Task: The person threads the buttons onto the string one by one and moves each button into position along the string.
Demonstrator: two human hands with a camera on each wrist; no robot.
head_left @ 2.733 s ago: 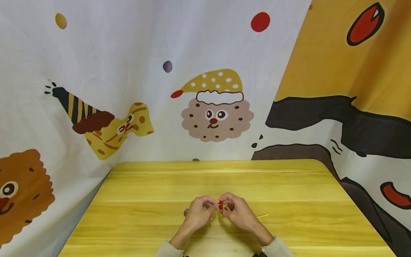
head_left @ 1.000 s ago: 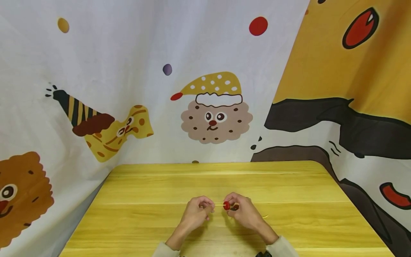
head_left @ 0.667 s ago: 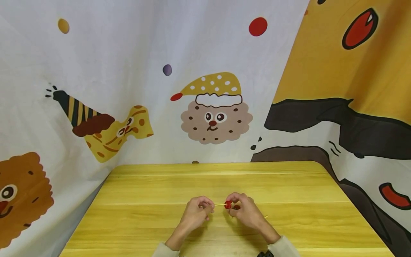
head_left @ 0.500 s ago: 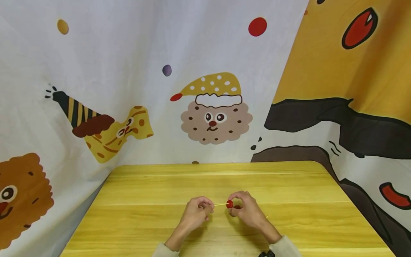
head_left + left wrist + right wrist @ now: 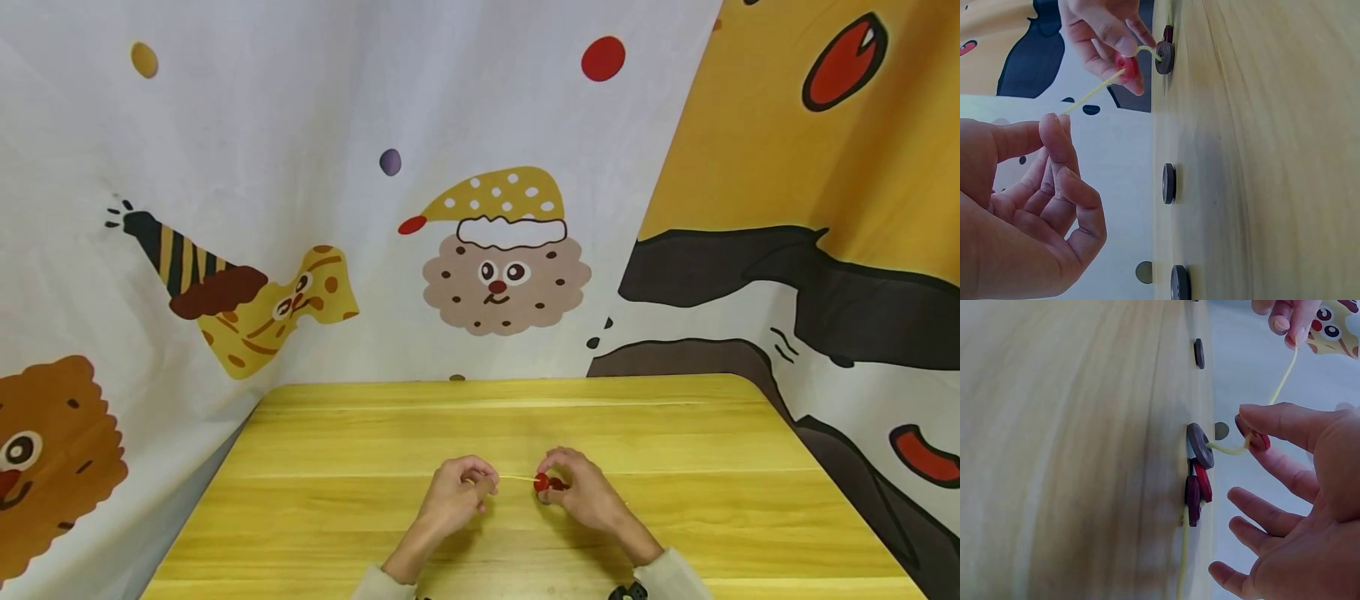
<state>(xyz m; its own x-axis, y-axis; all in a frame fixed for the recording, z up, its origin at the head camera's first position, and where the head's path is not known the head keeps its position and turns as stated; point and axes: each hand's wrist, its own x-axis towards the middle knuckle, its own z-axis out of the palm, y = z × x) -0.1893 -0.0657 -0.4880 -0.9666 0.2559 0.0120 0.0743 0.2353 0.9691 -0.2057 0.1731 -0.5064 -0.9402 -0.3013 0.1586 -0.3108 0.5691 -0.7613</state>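
Over the near middle of the yellow table [image 5: 675,442], my two hands hold a thin yellow string [image 5: 513,477] stretched between them. My left hand [image 5: 486,485] pinches the free end of the string [image 5: 1094,94] between thumb and forefinger. My right hand [image 5: 553,478] pinches a small red button [image 5: 540,482] threaded on the string, thumb and forefinger on the red button [image 5: 1259,440]. Past that button the string runs down through a grey button [image 5: 1200,445] lying on the table, beside dark red buttons [image 5: 1197,487].
Loose dark buttons [image 5: 1169,184] lie on the wood near my left hand, and another dark button [image 5: 1199,353] lies farther along. The string's tail [image 5: 1182,562] trails across the table. Cartoon-printed cloth [image 5: 495,250] hangs behind and on both sides.
My hands have drawn apart from their close huddle. More string now shows between them, and the red button has slid along it towards the right with my right hand.
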